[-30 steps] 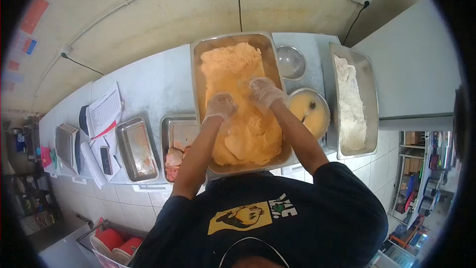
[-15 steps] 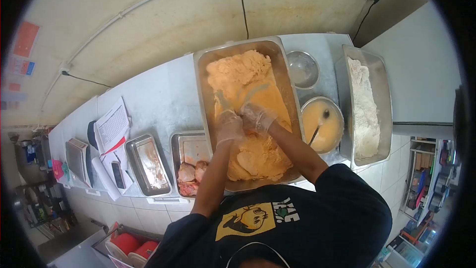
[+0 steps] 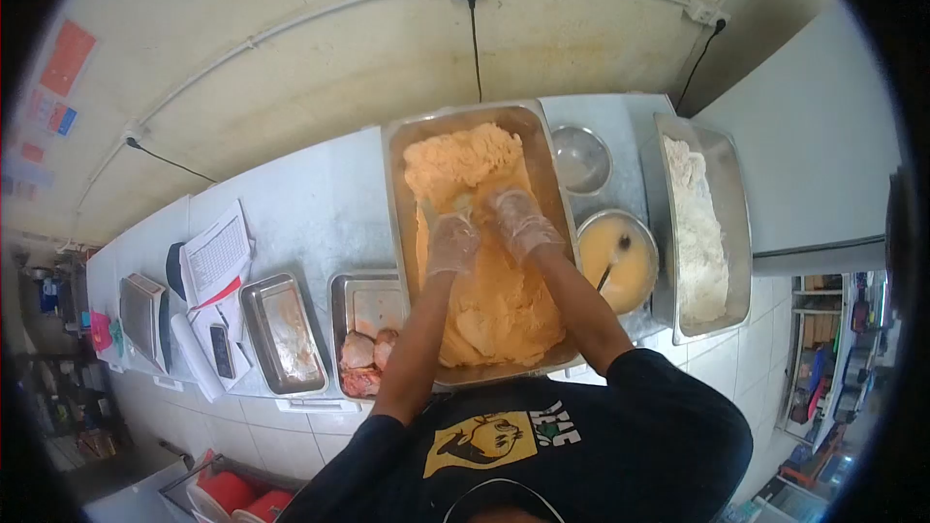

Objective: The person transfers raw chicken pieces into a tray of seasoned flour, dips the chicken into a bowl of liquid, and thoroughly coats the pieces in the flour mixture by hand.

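Note:
A deep metal tray [image 3: 395, 194] holds orange flour-like powder [image 3: 504, 315], heaped at its far end and near my body. Both hands wear clear plastic gloves and reach into the middle of this tray. My left hand [image 3: 452, 240] touches the powder left of centre; its fingertips are blurred and partly sunk, so their grip is unclear. Beside it, slightly apart, my right hand [image 3: 523, 218] lies with its fingers in the powder, their ends hidden. To the right stands a bowl of yellow-orange liquid [image 3: 630, 276] with a dark-ended utensil in it.
Left of the big tray, a smaller tray [image 3: 373, 283] holds raw meat pieces [image 3: 361, 360]. Further left are a shallow metal tray [image 3: 284, 329], a phone [image 3: 222, 351], and papers [image 3: 217, 250]. At right are a small metal bowl [image 3: 581, 161] and a tray of white flour [image 3: 699, 242].
My hands were apart, came together lower in the tray, and have now moved a little apart and toward the far heap. The camera view has shifted as well.

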`<state>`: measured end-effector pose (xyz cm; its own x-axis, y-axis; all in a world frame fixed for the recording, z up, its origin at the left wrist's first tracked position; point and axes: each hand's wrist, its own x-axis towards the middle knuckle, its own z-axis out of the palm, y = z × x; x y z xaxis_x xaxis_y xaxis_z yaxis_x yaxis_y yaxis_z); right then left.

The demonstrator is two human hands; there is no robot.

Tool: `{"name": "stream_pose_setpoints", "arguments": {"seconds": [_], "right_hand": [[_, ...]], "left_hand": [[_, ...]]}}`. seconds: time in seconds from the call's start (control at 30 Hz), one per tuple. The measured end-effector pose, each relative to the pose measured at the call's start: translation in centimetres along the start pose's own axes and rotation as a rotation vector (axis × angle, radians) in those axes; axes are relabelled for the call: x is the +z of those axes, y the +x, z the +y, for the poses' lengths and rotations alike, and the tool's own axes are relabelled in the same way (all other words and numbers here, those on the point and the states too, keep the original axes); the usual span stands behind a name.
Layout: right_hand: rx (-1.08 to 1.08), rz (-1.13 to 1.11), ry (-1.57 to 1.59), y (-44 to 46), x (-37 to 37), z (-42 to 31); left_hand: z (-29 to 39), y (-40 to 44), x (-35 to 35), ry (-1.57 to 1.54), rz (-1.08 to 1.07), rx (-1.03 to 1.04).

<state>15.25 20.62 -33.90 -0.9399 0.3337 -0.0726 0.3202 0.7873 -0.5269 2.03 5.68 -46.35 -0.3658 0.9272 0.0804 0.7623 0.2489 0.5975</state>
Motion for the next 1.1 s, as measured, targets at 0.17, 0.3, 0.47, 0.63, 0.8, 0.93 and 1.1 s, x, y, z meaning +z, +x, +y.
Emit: {"name": "stream_pose_setpoints", "arguments": {"seconds": [0.17, 0.3, 0.47, 0.63, 0.8, 0.93, 1.1], "right_hand": [[0.291, -0.116, -0.126, 0.8, -3.4, -1.5], [-0.042, -0.324, -0.440, -3.8, 0.4, -2.5], [-0.644, -0.269, -0.580, -9.3, 8.6, 6.5], [-0.174, -0.423, -0.428, -16.0, -1.2, -8.9], [-0.035, -0.217, -0.736, -14.3, 1.7, -9.0], [-0.029, -0.410, -0.703, -9.9, 5.8, -1.2], [-0.098, -0.512, -0.606, -9.6, 3.4, -0.1]], "left_hand": [[0.4, 1.9, -1.9, -0.508, 0.100, -0.066], [7.5, -3.1, -5.7, 0.352, -0.255, -0.109], [9.2, -9.6, -7.7, -0.109, -0.310, -0.179], [14.9, -16.2, -10.0, 0.002, -0.325, -0.116], [16.9, -14.0, -8.1, 0.357, -0.149, -0.260], [10.7, -11.8, -3.7, 0.255, -0.250, -0.114], [9.3, -8.8, -6.8, -0.064, -0.669, -0.260]]}}
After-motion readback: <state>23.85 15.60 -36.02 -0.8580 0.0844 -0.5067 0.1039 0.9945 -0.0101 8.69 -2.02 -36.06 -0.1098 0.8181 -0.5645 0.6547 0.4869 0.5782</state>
